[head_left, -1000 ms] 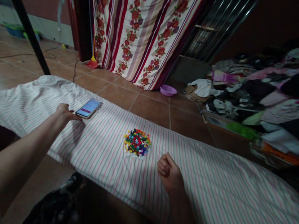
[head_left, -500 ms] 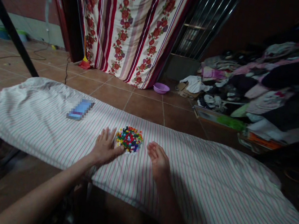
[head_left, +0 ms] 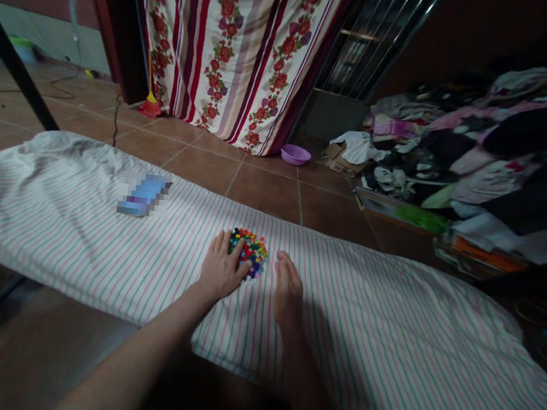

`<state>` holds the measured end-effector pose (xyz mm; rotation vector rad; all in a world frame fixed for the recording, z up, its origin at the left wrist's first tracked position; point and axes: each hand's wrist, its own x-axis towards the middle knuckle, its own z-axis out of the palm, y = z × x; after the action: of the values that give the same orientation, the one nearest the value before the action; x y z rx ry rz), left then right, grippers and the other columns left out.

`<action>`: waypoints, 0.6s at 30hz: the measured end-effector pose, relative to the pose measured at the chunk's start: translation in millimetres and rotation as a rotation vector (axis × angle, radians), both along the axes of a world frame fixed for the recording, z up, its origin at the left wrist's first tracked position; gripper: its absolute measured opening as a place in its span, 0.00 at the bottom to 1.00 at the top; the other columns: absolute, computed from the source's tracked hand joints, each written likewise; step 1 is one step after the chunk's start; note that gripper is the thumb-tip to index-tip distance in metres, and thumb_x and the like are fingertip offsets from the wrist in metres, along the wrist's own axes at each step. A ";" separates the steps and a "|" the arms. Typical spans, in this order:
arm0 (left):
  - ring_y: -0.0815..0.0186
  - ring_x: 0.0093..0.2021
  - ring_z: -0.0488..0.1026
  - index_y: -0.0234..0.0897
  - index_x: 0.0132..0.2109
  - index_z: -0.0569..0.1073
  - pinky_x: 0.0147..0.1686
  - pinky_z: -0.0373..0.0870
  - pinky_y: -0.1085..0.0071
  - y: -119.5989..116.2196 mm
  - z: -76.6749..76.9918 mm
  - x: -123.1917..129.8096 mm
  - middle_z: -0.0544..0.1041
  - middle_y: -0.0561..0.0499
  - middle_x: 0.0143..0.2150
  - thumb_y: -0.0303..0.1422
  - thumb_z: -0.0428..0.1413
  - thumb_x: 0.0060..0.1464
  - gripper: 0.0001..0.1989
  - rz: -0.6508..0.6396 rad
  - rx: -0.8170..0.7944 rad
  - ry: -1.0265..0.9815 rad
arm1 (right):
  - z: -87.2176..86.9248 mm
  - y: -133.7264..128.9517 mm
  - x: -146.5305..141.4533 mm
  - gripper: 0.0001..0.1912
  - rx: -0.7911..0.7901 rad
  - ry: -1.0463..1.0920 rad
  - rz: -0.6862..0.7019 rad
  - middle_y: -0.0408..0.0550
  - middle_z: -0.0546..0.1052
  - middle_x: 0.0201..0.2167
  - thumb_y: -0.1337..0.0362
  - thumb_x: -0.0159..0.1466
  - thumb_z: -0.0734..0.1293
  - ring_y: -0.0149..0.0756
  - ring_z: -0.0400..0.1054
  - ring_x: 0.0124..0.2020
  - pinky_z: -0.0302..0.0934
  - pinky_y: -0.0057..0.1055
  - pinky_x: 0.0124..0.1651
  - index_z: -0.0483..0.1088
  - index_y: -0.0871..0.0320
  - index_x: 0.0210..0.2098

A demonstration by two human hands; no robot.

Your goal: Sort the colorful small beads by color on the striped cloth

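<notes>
A heap of small, many-coloured pieces, too small to make out exactly, lies on the striped cloth. My left hand rests palm down with fingers spread, covering the heap's left side. Some pieces are hidden beneath its fingers. Just right of the heap, a small gap apart from it, my right hand stands on edge with its fingers stretched out and palm facing the pieces. Neither hand grips anything.
A blurred-out blue rectangular thing lies on the cloth to the left. Beyond the cloth, a purple basin and a red broom stand on the tiled floor by a floral curtain. Clothes are piled at right.
My left hand has moved right, from the heap's edge onto its left side. The heap sits slightly further right and looks narrower. My right hand has turned more on edge.
</notes>
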<state>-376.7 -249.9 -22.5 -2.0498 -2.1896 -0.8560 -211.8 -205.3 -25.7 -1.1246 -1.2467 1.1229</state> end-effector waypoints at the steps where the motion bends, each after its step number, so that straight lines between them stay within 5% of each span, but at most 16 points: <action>1: 0.42 0.71 0.53 0.37 0.66 0.64 0.64 0.56 0.40 -0.4 -0.7 -1.1 0.61 0.34 0.69 0.47 0.47 0.62 0.31 -0.023 -0.007 -0.009 | 0.4 4.1 -0.4 0.26 0.010 -0.041 -0.050 0.49 0.70 0.61 0.43 0.62 0.63 0.44 0.58 0.66 0.51 0.45 0.69 0.73 0.53 0.51; 4: 0.44 0.71 0.54 0.40 0.67 0.64 0.64 0.56 0.39 0.2 -3.1 -6.0 0.61 0.35 0.69 0.45 0.45 0.63 0.29 -0.078 0.022 -0.044 | 6.8 23.7 -5.6 0.27 0.024 -0.201 -0.083 0.51 0.75 0.57 0.42 0.61 0.63 0.47 0.63 0.62 0.53 0.47 0.67 0.75 0.53 0.50; 10: 0.46 0.70 0.56 0.37 0.67 0.61 0.63 0.59 0.40 9.6 -3.3 -15.0 0.57 0.33 0.70 0.43 0.42 0.64 0.28 -0.104 0.039 -0.100 | 17.5 66.7 -39.4 0.23 0.266 -0.515 0.125 0.52 0.79 0.49 0.47 0.65 0.59 0.48 0.69 0.56 0.56 0.46 0.65 0.78 0.53 0.45; 18: 0.54 0.66 0.63 0.29 0.66 0.60 0.65 0.59 0.48 34.4 13.1 -13.6 0.68 0.35 0.64 0.37 0.40 0.64 0.27 -0.058 0.011 -0.357 | 10.4 67.9 -55.3 0.20 0.423 -0.602 0.376 0.52 0.80 0.48 0.56 0.70 0.55 0.41 0.71 0.53 0.60 0.42 0.62 0.77 0.54 0.46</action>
<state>-390.2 -215.6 -9.4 -2.1023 -2.2858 -1.3288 -267.1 -137.4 -15.3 -0.9470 -2.1212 0.7348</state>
